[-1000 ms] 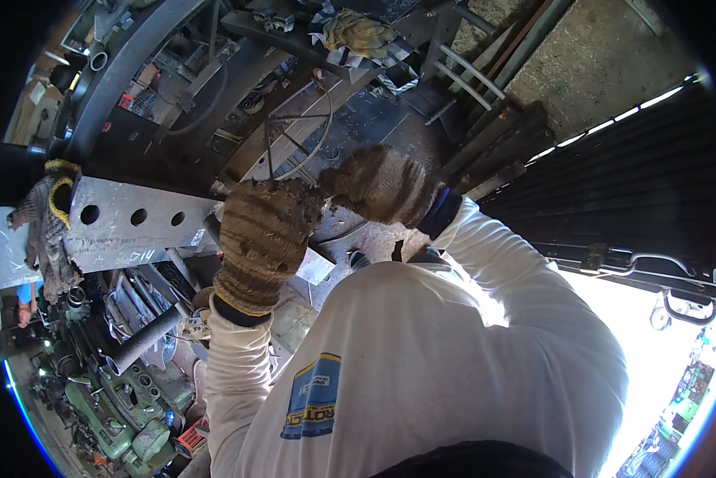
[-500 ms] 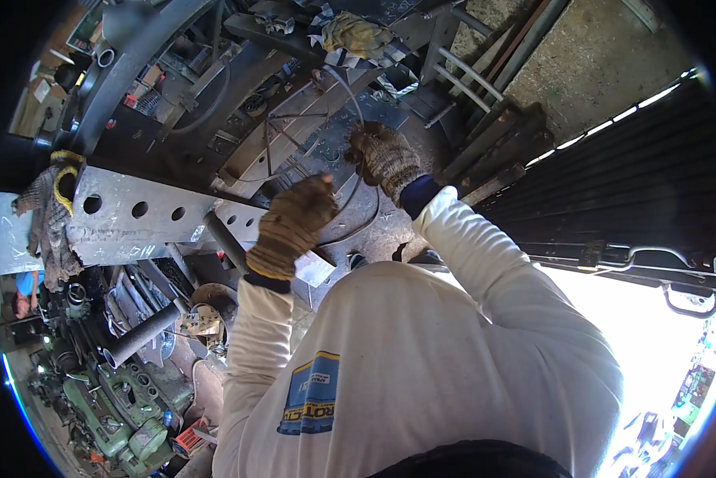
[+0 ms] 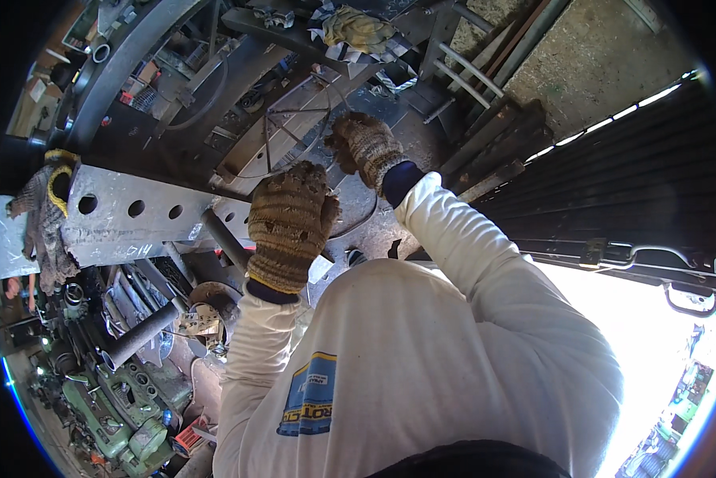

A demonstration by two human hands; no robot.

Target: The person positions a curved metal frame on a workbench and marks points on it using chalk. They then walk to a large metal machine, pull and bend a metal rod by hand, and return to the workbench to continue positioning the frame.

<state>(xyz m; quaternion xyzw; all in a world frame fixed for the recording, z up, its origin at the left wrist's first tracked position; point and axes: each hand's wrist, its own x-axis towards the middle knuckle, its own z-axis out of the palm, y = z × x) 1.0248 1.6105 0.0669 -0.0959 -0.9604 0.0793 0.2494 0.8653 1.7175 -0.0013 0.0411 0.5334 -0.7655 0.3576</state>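
Note:
A brown knitted work glove with dark worn patches covers each hand. My left hand (image 3: 289,223) is at the middle, back up, fingers curled away from view; what lies under them is hidden. It is at the lower end of a frame of thin metal rods (image 3: 281,135). Farther off and to the right, my right hand (image 3: 366,147) has its fingers bent round a thin dark cable, which runs up toward the rod frame. A lower loop of cable (image 3: 363,225) hangs between the hands and my body.
A steel beam with round holes (image 3: 119,211) runs along the left, with a loose grey glove (image 3: 49,215) draped on it. Pipes (image 3: 143,334) and a green machine (image 3: 107,414) are lower left. Rusty steel bars (image 3: 501,147) lie right, beside a dark corrugated shutter (image 3: 613,199).
My left hand has turned back-up and moved slightly left and nearer the rod frame. My right hand has shifted a little left and up, and the cable's arc between the hands has moved.

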